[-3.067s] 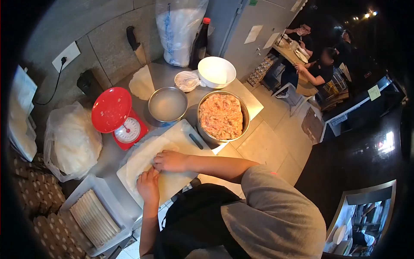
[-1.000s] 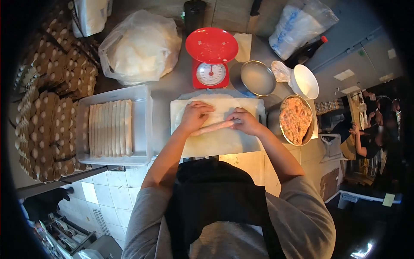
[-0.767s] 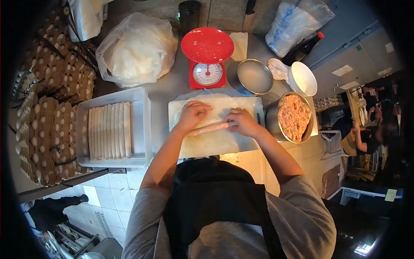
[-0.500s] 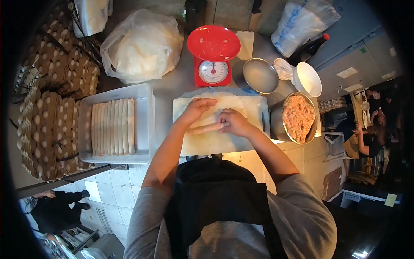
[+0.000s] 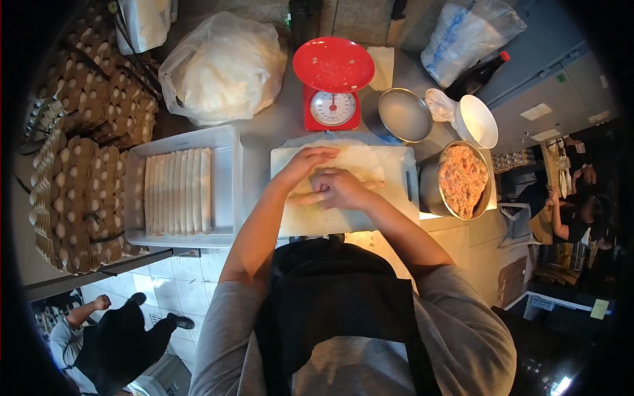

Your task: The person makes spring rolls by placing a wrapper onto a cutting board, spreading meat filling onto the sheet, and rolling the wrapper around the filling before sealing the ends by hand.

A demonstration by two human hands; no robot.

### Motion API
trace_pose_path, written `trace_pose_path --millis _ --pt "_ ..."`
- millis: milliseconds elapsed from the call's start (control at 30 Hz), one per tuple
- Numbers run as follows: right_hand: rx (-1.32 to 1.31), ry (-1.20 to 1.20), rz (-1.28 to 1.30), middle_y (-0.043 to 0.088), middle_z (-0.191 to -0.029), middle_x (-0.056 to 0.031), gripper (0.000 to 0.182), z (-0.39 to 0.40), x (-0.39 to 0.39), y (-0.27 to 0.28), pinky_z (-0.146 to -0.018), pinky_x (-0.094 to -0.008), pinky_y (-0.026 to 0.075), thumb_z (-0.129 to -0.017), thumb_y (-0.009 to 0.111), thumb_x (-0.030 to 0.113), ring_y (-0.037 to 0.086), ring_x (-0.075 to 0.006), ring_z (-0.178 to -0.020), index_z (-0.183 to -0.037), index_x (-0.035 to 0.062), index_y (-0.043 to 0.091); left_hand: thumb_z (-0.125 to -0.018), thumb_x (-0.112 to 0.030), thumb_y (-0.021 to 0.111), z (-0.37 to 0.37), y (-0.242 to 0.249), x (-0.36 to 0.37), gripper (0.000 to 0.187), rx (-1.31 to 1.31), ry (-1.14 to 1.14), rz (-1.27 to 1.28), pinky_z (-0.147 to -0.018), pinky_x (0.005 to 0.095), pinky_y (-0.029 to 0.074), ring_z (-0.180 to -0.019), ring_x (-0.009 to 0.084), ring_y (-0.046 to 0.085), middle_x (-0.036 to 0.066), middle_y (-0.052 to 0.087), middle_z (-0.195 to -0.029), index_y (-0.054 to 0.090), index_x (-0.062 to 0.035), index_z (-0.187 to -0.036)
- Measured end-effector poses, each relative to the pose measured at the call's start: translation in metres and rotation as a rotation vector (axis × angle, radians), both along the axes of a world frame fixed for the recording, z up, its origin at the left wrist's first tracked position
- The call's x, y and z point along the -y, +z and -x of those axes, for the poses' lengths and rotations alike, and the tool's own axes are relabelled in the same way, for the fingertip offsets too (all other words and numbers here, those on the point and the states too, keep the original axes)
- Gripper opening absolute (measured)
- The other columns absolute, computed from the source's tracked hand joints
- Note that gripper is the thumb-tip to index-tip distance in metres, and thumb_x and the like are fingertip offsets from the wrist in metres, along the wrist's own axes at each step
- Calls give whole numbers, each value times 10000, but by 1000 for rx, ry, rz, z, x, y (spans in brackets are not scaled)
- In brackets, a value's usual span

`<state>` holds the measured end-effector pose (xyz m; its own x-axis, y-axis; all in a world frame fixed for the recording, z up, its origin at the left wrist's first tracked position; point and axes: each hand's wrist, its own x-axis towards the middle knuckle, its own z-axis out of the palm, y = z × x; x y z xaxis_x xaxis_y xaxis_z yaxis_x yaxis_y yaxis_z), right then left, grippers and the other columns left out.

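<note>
A thin rolled spring roll (image 5: 302,197) lies on a pale wrapper sheet (image 5: 362,162) spread over a white cutting board (image 5: 391,199). My left hand (image 5: 304,167) rests palm down over the roll's left part, fingers stretched flat across the wrapper. My right hand (image 5: 338,189) is curled around the roll's right end, touching the left hand. A steel bowl of pinkish minced filling (image 5: 462,179) stands just right of the board. Left of the board, a white tray (image 5: 228,191) holds a row of several finished rolls (image 5: 178,191).
Behind the board stand a red kitchen scale (image 5: 332,82), a steel bowl (image 5: 403,115), a white bowl (image 5: 479,121) and a dark bottle (image 5: 479,72). A plastic bag of wrappers (image 5: 221,66) and stacked egg cartons (image 5: 72,198) fill the left. Another person (image 5: 112,336) is below left; others sit far right.
My right hand has slid left along the roll until it meets the left hand. The wrapper's right part now lies loose and rumpled. A person has come into view at lower left.
</note>
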<state>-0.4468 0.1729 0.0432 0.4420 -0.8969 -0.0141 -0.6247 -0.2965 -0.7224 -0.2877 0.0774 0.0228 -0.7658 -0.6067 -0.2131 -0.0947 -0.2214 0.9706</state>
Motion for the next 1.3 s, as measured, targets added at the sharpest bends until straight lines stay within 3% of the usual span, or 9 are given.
trace_pose_path --millis 167,333,533,633,767,867,1067,1167,1300 --pt "-19 53 109 599 -851 -61 372 -13 4 -8 -745 -369 496 -544 844 92 614 -242 -822 -827 78 602 -903 -263 465 -4 8 0 416 -49 29 -67 -1114 336 285 -1270 202 481 91 577 -1325 654 -31 -1192" --pt "13 -70 -33 609 -841 -46 336 -50 0 -10 -786 -382 483 -558 833 146 608 -256 -872 -815 119 619 -905 -277 463 -2 15 -2 391 -8 75 -47 -1123 335 268 -1303 201 448 87 563 -1349 712 -40 -1092" --pt "120 -28 -17 617 -865 -68 383 -24 1 -21 -762 -370 496 -548 851 123 614 -253 -843 -861 84 634 -871 -218 552 -3 -1 4 356 -29 1 -56 -1107 357 304 -1301 227 446 96 560 -1346 677 -65 -1167" --pt "-48 -9 -70 616 -891 -64 406 39 -1 -8 -774 -371 493 -562 852 104 601 -255 -853 -909 75 644 -792 -163 682 -9 -14 -9 478 259 -87 651 -1091 381 332 -1290 254 451 96 558 -1337 614 -107 -1261" --pt "-94 -57 -108 596 -902 -54 396 85 -16 0 -799 -360 480 -590 846 108 576 -252 -884 -931 89 645 -722 -232 769 -12 -5 -22 693 330 -153 913 -1108 422 286 -1328 245 400 38 507 -1389 513 -169 -1363" --pt "-77 -73 -85 580 -897 -50 380 92 -22 -4 -811 -359 473 -606 842 112 565 -249 -904 -929 97 642 -722 -236 771 -11 -2 -23 690 350 -162 902 -1109 415 283 -1333 240 395 36 504 -1393 518 -169 -1360" --pt "-139 -59 -8 586 -900 -52 382 86 -23 0 -797 -391 468 -597 837 141 583 -266 -932 -906 114 614 -718 -222 773 -13 22 -39 570 387 -9 1096 -1026 411 376 -1229 271 478 67 570 -1259 585 -143 -1250" --pt "-293 -32 80 587 -906 -42 395 71 -22 11 -787 -402 458 -595 840 190 585 -262 -951 -903 126 600 -705 -187 779 -14 44 -68 426 610 -84 581 -918 400 453 -1101 301 549 81 603 -1126 614 -112 -1091" --pt "-274 -46 61 595 -897 -43 408 71 -20 1 -772 -396 463 -595 845 218 598 -255 -931 -904 124 596 -740 -167 780 -41 25 -88 352 594 54 898 -825 388 498 -948 308 612 104 619 -984 585 -85 -1022"
